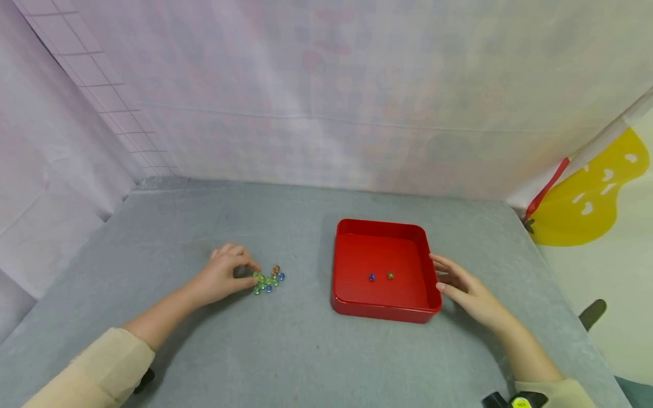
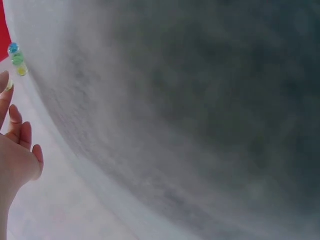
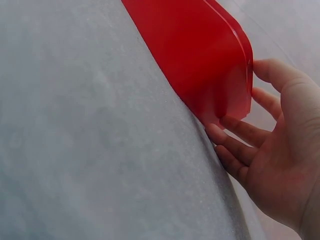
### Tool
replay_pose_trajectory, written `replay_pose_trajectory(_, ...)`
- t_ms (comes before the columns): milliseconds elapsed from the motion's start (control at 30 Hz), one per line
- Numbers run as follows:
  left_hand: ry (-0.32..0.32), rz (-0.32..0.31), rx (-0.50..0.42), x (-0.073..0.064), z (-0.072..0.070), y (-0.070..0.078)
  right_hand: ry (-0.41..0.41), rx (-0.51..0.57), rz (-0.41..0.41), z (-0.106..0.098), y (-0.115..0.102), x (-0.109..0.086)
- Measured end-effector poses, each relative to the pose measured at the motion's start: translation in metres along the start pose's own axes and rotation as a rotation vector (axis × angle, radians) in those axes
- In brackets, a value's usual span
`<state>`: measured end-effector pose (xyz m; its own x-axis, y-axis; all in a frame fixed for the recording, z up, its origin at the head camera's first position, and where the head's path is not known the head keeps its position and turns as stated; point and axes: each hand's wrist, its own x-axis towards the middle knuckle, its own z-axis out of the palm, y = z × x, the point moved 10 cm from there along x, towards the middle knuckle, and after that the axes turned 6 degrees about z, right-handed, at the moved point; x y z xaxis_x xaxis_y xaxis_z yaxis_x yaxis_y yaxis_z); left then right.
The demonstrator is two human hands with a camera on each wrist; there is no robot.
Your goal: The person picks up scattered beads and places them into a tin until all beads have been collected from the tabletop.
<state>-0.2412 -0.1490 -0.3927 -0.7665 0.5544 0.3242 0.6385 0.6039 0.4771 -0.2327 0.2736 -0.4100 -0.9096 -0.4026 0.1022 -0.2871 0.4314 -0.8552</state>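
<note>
Head view: how are the marbles placed?

Glass marbles [image 1: 268, 281], mostly green with some blue and amber, lie in a loose cluster on the grey table [image 1: 219, 357]. To their right stands a red tray [image 1: 378, 311]; on its floor rest a blue marble [image 1: 372, 277] and, just beside it, a brownish marble [image 1: 391, 276].

And the hands?

The left hand [image 1: 227, 275] is at the cluster, thumb and forefinger on either side of a yellow-green marble [image 2: 10, 85], as the left wrist view shows; whether they grip it cannot be told. The right hand [image 1: 471, 294] holds nothing: its fingers are loosely spread, tips touching the outside of the tray's right wall.

Which step is in hand, and how is it best done?

Judged from the posture, taking up a single marble. The finger pads should oppose each other at its widest part, since a smooth sphere pressed off-centre tends to shoot away. A straight lift, before any sideways travel, would leave the close neighbours undisturbed.

Has the right hand a part?

Steadying, it seems; contact should be light, as a knock could set the two inside rolling.
</note>
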Motion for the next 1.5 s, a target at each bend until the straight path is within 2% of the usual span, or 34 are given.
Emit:
replay_pose_trajectory(500,0.019,0.024,-0.057,0.014,0.000,0.012,0.000,-0.013,0.021,-0.002,0.007,-0.001)
replay_pose_trajectory(767,0.000,0.009,-0.083,0.028,0.005,0.021,-0.005,-0.003,-0.001,-0.001,0.003,-0.001)
replay_pose_trajectory(967,0.027,0.040,-0.083,0.040,0.007,0.029,-0.004,-0.010,-0.001,0.000,0.003,-0.001)
replay_pose_trajectory(1200,0.032,0.047,-0.105,0.051,0.011,0.038,-0.001,-0.019,0.042,0.000,0.009,0.000)
replay_pose_trajectory(1500,0.047,0.065,-0.129,0.061,0.016,0.046,0.004,-0.027,0.022,0.000,0.005,0.001)
